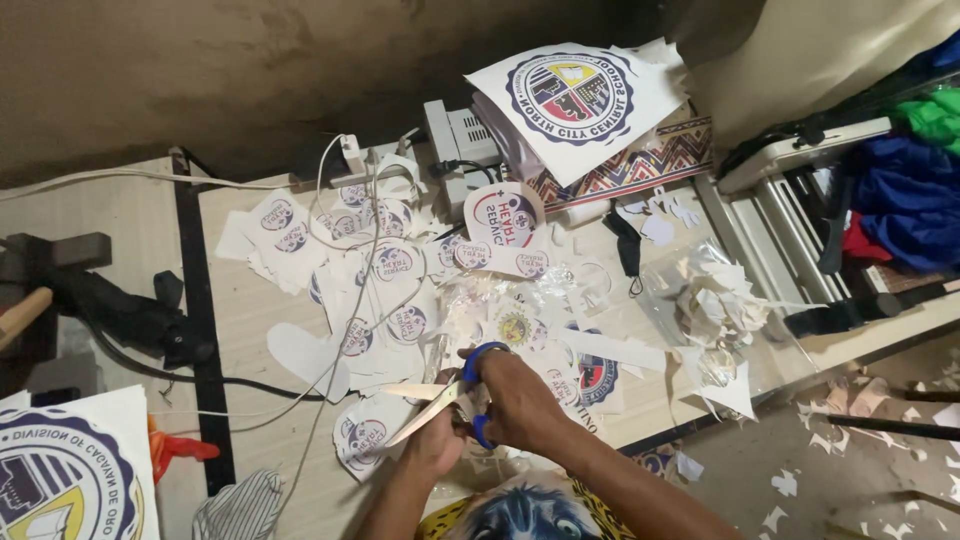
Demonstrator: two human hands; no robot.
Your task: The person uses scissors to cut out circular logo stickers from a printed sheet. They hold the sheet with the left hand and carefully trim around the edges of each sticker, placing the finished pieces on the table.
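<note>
Scissors [440, 400] gripped in right hand [515, 395], left hand [435, 445] just below blades.

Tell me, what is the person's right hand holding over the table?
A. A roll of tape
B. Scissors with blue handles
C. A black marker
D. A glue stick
B: the right hand has its fingers through the blue loops of the scissors, whose pale blades stand parted and point left over the round printed cutouts, while the left hand is beneath the blades.
</note>
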